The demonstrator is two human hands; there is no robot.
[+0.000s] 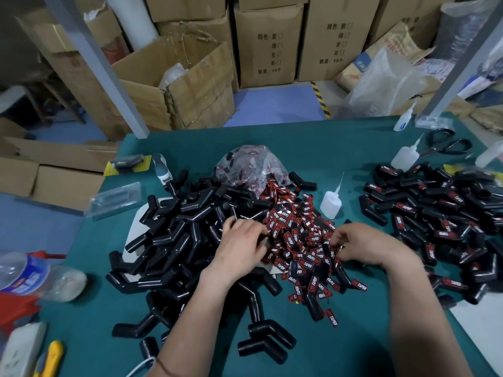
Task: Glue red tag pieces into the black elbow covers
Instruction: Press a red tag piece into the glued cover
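Across the middle of the green table (353, 137) spreads a heap of red tag pieces (299, 235) printed TAPER, its far end touching a crumpled clear plastic bag (245, 164). Against the heap's left side lies a big pile of bare black elbow covers (174, 240), reaching down to the near edge. Toward the right edge sits a second pile, tagged elbow covers (435, 213) with red labels showing on them.

The left grip (242, 243) rests where the bare covers meet the tags, fingers curled down; a thin metal rod (234, 213) pokes up just past its knuckles, and I cannot tell whether the grip holds it or a tag. The right grip (362, 244) hangs over the right side of the tag heap with fingertips curled into the tags; whether it pinches one cannot be told.

A white glue bottle (330, 204) stands upright between the tag heap and the tagged pile. Black scissors (443, 145) lie near the far right corner, with a second glue bottle (405, 157) just beside them.
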